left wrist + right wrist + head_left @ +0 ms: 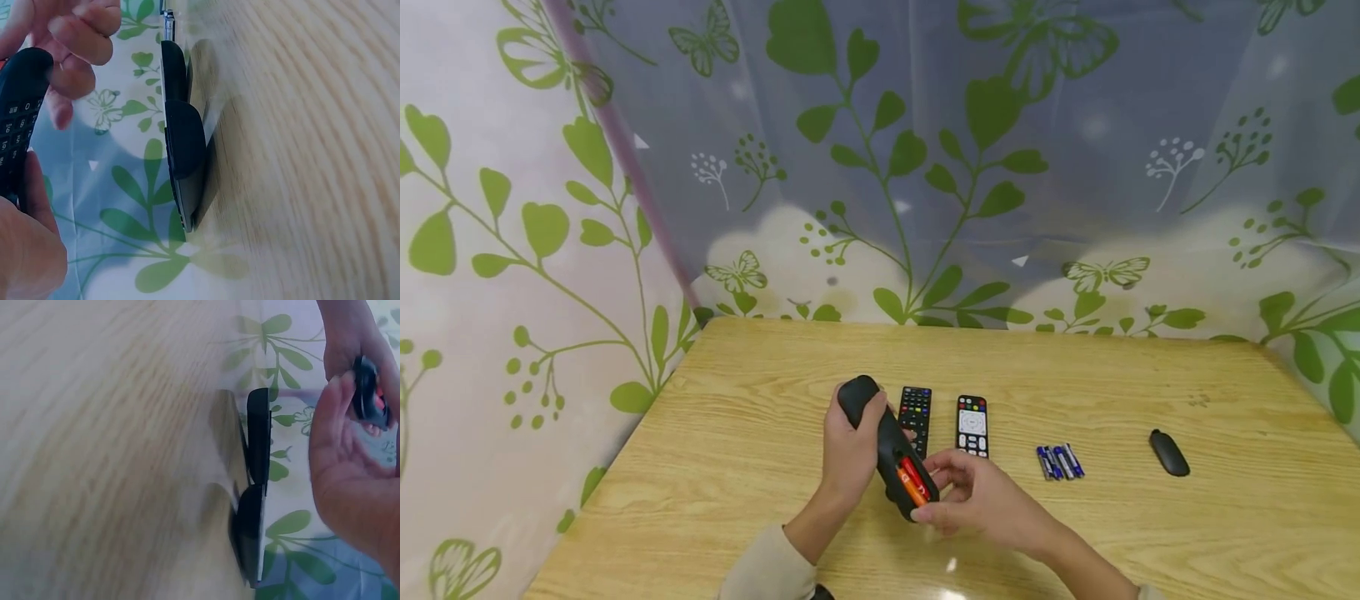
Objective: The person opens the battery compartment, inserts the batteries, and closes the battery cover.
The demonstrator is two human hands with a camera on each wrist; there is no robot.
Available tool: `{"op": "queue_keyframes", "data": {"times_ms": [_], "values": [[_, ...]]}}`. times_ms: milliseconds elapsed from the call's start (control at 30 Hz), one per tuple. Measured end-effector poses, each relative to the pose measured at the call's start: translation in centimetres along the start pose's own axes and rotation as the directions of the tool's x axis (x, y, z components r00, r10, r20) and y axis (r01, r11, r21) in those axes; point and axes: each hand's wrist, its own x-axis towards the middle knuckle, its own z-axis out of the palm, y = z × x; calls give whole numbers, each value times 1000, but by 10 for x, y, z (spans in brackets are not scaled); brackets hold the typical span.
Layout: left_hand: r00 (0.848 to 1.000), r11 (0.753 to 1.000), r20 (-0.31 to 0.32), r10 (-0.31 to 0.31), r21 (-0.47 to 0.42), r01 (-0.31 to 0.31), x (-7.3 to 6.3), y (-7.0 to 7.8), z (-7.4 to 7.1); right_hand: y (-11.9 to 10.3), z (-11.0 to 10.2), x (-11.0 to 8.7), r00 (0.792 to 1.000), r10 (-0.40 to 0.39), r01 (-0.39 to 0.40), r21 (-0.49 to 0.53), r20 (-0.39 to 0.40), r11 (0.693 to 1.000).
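Observation:
My left hand (pixel 850 442) grips a black remote control (pixel 875 425) above the table, its back turned up. The battery compartment at its near end lies uncovered, with two orange-red batteries (pixel 913 481) side by side in it. At that end my right hand (pixel 981 500) pinches the remote's corner, the thumb at the bottom edge and the fingertips along the side. From the left wrist view the number keys (pixel 19 128) on the remote's underside show, and the right hand's other fingers (pixel 81 37) are loosely bent beyond the end.
Two more remotes, one all black (pixel 916 406) and one with a pale key panel (pixel 972 422), lie just behind the hands. To the right are several blue-and-silver batteries (pixel 1060 462) in a row and a small black cover with a tab (pixel 1169 453). A patterned curtain (pixel 925 208) hangs behind the wooden table (pixel 760 375).

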Motion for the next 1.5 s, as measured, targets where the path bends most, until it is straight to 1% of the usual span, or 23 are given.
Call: {"op": "queue_keyframes", "data": {"times_ms": [67,133,300,400,567,633,800,867,967,1067,1200,1300,1367,1500], "values": [[1000,1000,12,-4,-1,4,-1,1,1,2,-2,0,998,37,-40,61,52,997],[1000,1000,22,-2,-5,2,-1,1,2,4,-3,0,996,49,-55,90,73,994],[1000,1000,-1,2,0,-2,-1,2,3,4,1,-1,996,83,-85,136,21,987],[1000,1000,-19,22,-7,-22,-2,2,3,2,4,0,995,98,-96,151,-4,984],[997,998,-41,60,-26,-61,-2,1,5,1,8,1,995,96,-91,155,-26,984],[996,997,-43,75,-21,-76,-2,2,6,2,9,1,995,95,-89,157,-36,984],[994,993,-3,113,-17,-113,-3,1,10,3,10,1,992,117,-106,168,-57,980],[993,993,7,116,-27,-116,-3,1,10,3,10,1,990,126,-114,173,-63,978],[994,993,-11,113,-34,-113,-3,1,9,2,11,1,988,137,-122,184,-71,975],[992,992,-25,124,-28,-125,-2,2,7,1,14,2,987,142,-122,215,-79,969],[989,989,-20,146,-12,-147,1,4,5,1,15,3,983,163,-133,277,-87,952],[989,989,-27,145,-4,-145,2,4,5,0,15,5,981,174,-142,301,-84,943],[990,990,-35,139,-4,-139,3,3,5,0,14,5,982,168,-136,292,-86,947],[990,991,-32,136,-13,-137,2,3,5,0,14,5,988,129,-105,234,-89,967]]}}
